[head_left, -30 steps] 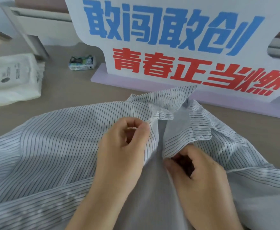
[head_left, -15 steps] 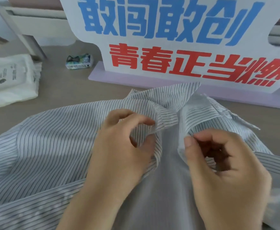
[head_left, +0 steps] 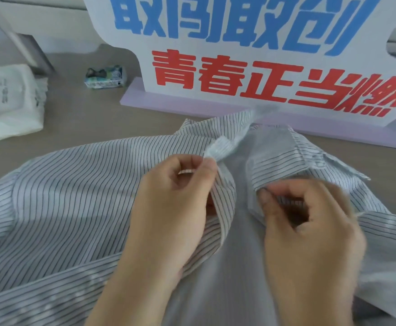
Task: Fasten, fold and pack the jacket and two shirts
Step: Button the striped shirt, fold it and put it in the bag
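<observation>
A white shirt with thin dark stripes (head_left: 74, 189) lies spread on the table, front open, collar toward the far side. My left hand (head_left: 176, 208) pinches the left front edge just below the collar between thumb and fingers. My right hand (head_left: 307, 234) grips the right front edge with curled fingers, a little lower. A gap of inner shirt cloth shows between the two edges. No buttons can be made out. The jacket and a second shirt are not visible.
A big white sign (head_left: 251, 57) with blue and red characters stands on a lilac base right behind the collar. White plastic bags (head_left: 6, 102) lie at the far left. A small printed packet (head_left: 104, 77) sits beside the sign. A grey-brown table (head_left: 79, 118) carries everything.
Both hands have shifted slightly along the front edges near the collar. The right hand rose from the cloth and turned, now gripping its edge higher. The view has tilted down and closer.
</observation>
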Motion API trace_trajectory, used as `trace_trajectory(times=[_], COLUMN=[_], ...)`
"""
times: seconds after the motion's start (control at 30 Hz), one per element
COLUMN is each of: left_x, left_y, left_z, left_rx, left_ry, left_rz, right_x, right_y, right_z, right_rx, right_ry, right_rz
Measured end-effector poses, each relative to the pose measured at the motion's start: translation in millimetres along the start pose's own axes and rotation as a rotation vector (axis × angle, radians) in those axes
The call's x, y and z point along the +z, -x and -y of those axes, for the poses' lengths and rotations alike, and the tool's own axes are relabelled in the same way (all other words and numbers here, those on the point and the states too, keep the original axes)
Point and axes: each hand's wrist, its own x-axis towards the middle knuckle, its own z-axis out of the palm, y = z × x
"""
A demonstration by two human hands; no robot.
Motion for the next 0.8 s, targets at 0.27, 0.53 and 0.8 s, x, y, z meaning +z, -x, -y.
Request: trace_trajectory(times=[0.27,0.53,0.8], left_x=[-2,0,2], left_y=[2,3,-1], left_z=[-8,-4,-3], left_rx=[-0.17,-0.116,-0.319], left_ry=[0.456,0.415,0.541], left_rz=[0.243,0.308,0.24], right_x=[-8,-6,0], right_y=[1,-1,1], right_z=[15,14,9], right_rx=[-0.139,-0.071,-0.068], right_ry=[-0.224,-0.242,-0.255], right_rz=[0.028,0.092,0.089])
